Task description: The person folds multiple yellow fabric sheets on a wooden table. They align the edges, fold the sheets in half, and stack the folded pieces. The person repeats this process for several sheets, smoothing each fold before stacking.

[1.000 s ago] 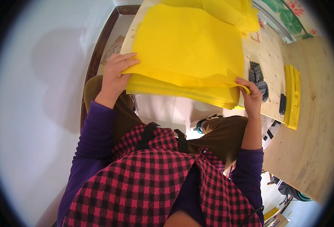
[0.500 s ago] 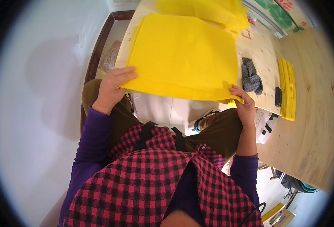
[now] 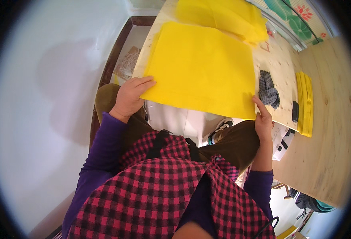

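Observation:
A large yellow fabric sheet [image 3: 201, 65] lies on the wooden table, its near edge hanging out past the tabletop above my lap. My left hand [image 3: 133, 95] pinches its near left corner, fingers on top and the thumb out of sight. At the near right corner, my right hand [image 3: 264, 117] grips the edge, with the index finger stretched along it; part of that grip is hidden. Between my hands the near edge runs fairly straight. Layers beneath the sheet show faintly along its left side.
More yellow fabric [image 3: 223, 18] is spread at the table's far side. On the right are a crumpled grey patterned cloth [image 3: 268, 91], a small black object [image 3: 295, 111] and a folded yellow stack [image 3: 305, 104] against a wooden panel [image 3: 330, 119]. A white wall [image 3: 44, 119] rises on the left.
The sheet's near edge, earlier curled along its length, now lies flatter. My right fingers have straightened somewhat at the corner. The whole view has shifted slightly, moving the scene right and down.

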Motion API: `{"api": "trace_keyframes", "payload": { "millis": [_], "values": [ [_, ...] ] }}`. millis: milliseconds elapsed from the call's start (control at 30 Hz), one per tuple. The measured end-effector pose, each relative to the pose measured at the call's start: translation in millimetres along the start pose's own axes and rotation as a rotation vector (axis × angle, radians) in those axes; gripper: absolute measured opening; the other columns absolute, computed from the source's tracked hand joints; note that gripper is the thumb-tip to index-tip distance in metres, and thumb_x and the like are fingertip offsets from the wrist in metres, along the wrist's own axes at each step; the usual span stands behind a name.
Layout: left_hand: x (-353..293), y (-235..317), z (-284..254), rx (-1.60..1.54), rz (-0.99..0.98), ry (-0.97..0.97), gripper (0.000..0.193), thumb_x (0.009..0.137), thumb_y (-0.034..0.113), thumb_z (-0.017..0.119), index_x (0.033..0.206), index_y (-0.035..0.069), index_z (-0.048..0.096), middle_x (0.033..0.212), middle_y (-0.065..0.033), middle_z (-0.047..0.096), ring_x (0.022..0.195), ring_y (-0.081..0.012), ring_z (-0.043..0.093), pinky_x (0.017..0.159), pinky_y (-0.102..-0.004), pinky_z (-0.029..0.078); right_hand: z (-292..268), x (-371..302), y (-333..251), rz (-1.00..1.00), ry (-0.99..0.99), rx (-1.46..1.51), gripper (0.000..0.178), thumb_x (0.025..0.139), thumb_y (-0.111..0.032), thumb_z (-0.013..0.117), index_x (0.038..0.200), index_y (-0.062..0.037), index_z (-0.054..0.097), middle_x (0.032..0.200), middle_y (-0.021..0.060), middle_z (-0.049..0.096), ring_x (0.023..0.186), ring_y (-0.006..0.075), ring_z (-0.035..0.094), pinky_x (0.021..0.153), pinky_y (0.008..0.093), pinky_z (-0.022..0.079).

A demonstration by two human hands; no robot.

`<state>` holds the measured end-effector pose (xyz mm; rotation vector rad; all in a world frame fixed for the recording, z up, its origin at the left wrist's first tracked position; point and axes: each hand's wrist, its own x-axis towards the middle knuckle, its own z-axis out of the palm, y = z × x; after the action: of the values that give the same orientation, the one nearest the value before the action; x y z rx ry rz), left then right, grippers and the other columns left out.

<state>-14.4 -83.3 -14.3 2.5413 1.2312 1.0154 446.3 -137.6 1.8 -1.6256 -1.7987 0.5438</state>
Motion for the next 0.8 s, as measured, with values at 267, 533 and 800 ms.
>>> {"api": "trace_keyframes", "payload": {
  "millis": [267,533,800],
  "values": [
    [4,3,4,-0.046,-0.046,0.026,0.054,0.064,-0.006,0.059,0.116,0.008,0.064,0.118,-0.0125,0.062,0.1,-0.0326,0.06,0.086,-0.0375,0.049,-5,4,-1,0.317,0.082,0.504,0.046,0.101,-0.027,0.044,0.138,0.0014,0.042,0.142,0.0144,0.043,0.134,0.0253,0.039,0.11,0.0363,0.031],
    [3,2,4,0.012,0.03,-0.009,0.055,0.06,-0.008,0.058,0.113,0.008,0.065,0.119,-0.0113,0.062,0.09,-0.0329,0.06,0.08,-0.0382,0.049,16,31,0,0.382,0.141,0.526,0.062,0.1,-0.042,0.042,0.141,0.0037,0.035,0.146,0.016,0.037,0.135,0.0259,0.036,0.111,0.0356,0.029],
    [-4,1,8,-0.027,-0.001,-0.001,0.06,0.063,-0.006,0.06,0.121,0.008,0.06,0.123,-0.0106,0.06,0.101,-0.0304,0.059,0.086,-0.0378,0.048,28,39,-18,0.414,0.106,0.444,0.059,0.099,-0.039,0.047,0.14,0.0021,0.04,0.142,0.0159,0.044,0.129,0.025,0.042,0.106,0.0326,0.033]
  ]
}}
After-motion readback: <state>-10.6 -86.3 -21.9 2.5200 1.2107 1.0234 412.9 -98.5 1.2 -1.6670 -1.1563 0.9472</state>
